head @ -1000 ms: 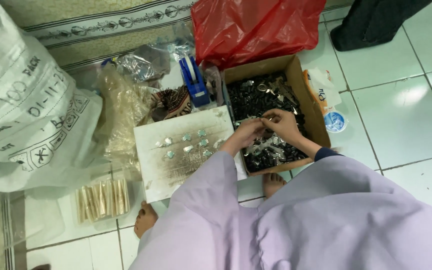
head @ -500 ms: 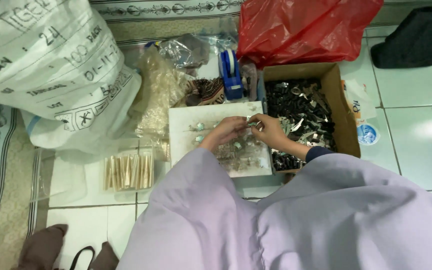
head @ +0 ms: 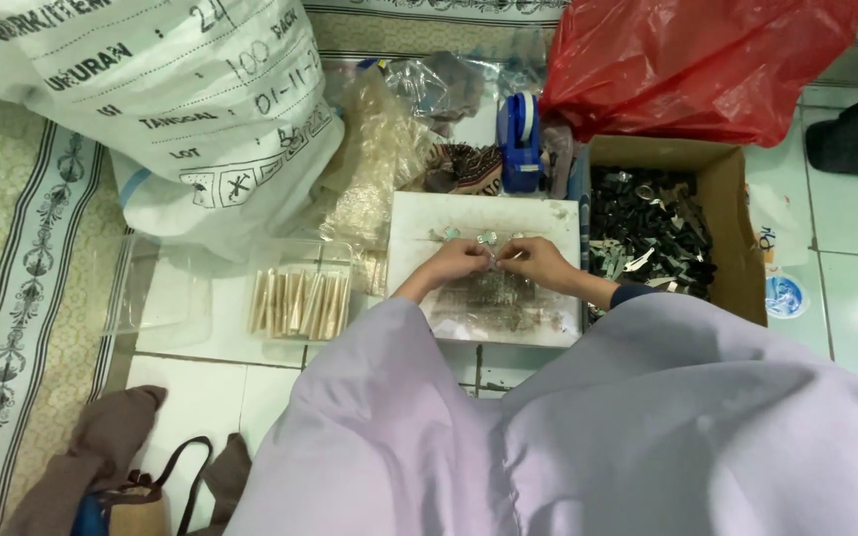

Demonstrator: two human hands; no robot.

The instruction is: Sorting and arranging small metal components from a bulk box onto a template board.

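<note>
My left hand (head: 457,260) and my right hand (head: 538,260) meet over a white board (head: 419,213) on the floor. Their fingertips pinch a small metal part (head: 495,258) between them. A few small silvery pieces (head: 469,236) lie on the board just beyond my fingers, and a patch of dark bits lies under my wrists. To the right stands a cardboard box (head: 732,213) full of dark and silvery metal parts (head: 647,233). My lilac sleeves cover both forearms.
A big white printed sack (head: 151,109) lies at the upper left and a red plastic bag (head: 697,60) at the upper right. Wooden sticks (head: 298,303) sit in a clear tray. A blue tape dispenser (head: 518,139) and clear plastic bags (head: 379,159) lie behind the board. A brown bag (head: 121,467) is at the lower left.
My hands have moved left from the cardboard box to the white board and now work together over it. The view has shifted, showing more floor and sack on the left.
</note>
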